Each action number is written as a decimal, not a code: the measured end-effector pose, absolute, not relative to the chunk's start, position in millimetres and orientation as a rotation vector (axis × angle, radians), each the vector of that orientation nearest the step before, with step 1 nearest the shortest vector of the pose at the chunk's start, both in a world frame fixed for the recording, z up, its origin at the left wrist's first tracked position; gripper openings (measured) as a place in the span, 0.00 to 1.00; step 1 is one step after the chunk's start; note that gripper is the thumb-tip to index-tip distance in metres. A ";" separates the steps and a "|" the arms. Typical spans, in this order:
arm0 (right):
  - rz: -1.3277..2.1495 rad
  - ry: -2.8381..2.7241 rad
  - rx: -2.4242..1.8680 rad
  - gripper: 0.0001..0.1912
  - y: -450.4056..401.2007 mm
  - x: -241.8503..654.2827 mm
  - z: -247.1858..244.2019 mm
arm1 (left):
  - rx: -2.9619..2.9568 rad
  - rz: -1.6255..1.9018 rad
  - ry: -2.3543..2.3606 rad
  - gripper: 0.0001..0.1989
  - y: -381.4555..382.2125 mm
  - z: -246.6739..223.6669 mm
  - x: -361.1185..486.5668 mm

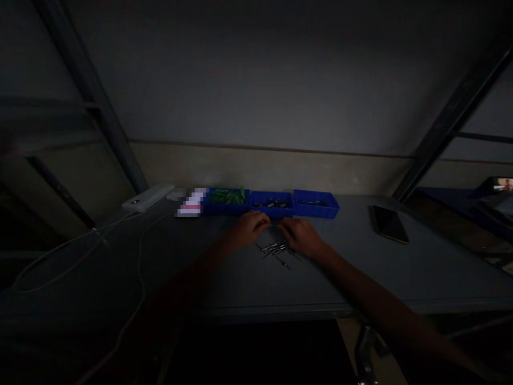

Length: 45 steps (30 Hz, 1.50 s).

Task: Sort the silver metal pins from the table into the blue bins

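My left hand [253, 223] and my right hand [300, 233] face each other just in front of the blue bins, fingers pinched closed. A faint thin piece seems to span the gap between the fingertips, too dark and small to name. Below them, a loose pile of slim shiny metal pieces [276, 248] lies on the grey table, close to my right hand. One metal piece [284, 263] lies a little nearer to me. Behind my hands stand a blue bin [272, 212] with small metallic parts and another blue bin [226, 210] with green pieces.
A third blue bin [320, 210] at the right holds a few thin pieces. A phone [388, 223] lies farther right on the table [352, 278]. To the left are a lit, blurred-out screen [192, 204], a white power strip [147, 198] and loose white cables [140, 256].
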State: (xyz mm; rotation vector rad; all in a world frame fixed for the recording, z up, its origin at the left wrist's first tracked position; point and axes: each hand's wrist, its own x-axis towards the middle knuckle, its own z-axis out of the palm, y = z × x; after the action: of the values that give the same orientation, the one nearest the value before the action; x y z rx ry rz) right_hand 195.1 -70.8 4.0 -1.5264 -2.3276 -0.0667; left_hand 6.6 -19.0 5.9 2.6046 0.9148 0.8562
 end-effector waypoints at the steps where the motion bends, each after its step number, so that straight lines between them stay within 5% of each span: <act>1: -0.069 -2.330 -1.533 0.14 -71.4 194.7 4.4 | 2.618 0.839 0.922 0.05 -18.9 6.2 6.6; 45: -0.044 -2.151 -1.403 0.12 -72.1 194.0 4.1 | 2.439 0.917 0.999 0.07 -24.8 5.4 11.6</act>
State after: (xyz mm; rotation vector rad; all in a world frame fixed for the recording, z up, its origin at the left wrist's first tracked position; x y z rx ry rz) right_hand 194.0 -72.1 4.1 -1.4027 -2.1513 -0.0442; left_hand 11.6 -24.8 5.4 2.4392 0.9992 0.9169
